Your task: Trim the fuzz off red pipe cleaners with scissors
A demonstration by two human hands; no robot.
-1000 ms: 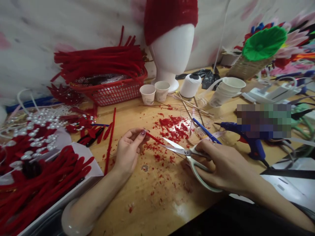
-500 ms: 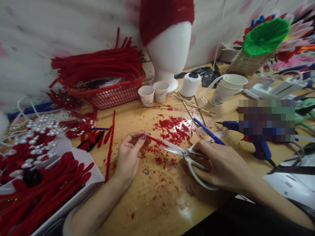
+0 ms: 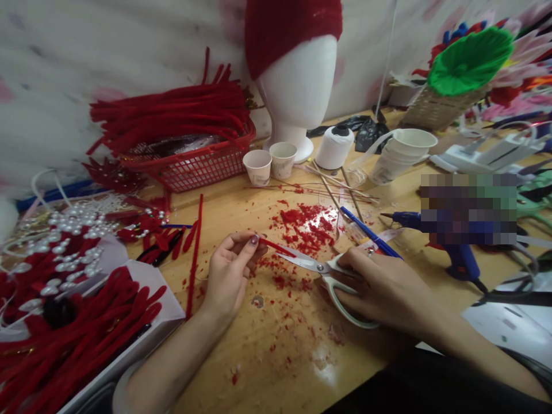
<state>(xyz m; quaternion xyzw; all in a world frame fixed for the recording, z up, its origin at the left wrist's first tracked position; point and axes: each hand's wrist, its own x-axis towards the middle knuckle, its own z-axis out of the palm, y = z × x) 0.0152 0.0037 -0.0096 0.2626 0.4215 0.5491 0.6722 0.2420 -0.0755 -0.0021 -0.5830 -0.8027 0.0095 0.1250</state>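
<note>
I see the left hand [image 3: 229,270] pinching a thin red strip [image 3: 278,247] between finger and thumb, the right hand [image 3: 383,284] gripping scissors [image 3: 319,267] at the strip's far end.

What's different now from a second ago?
The scissors were open; now they're nearly closed, and the right hand has moved them slightly closer to the left hand. Both hands kept their grip: left on the red strip, right on the scissors.

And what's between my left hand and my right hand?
In the head view, a thin red strip pinched in your left hand, and the scissors held in your right hand. Red scraps lie on the table there too.
</note>
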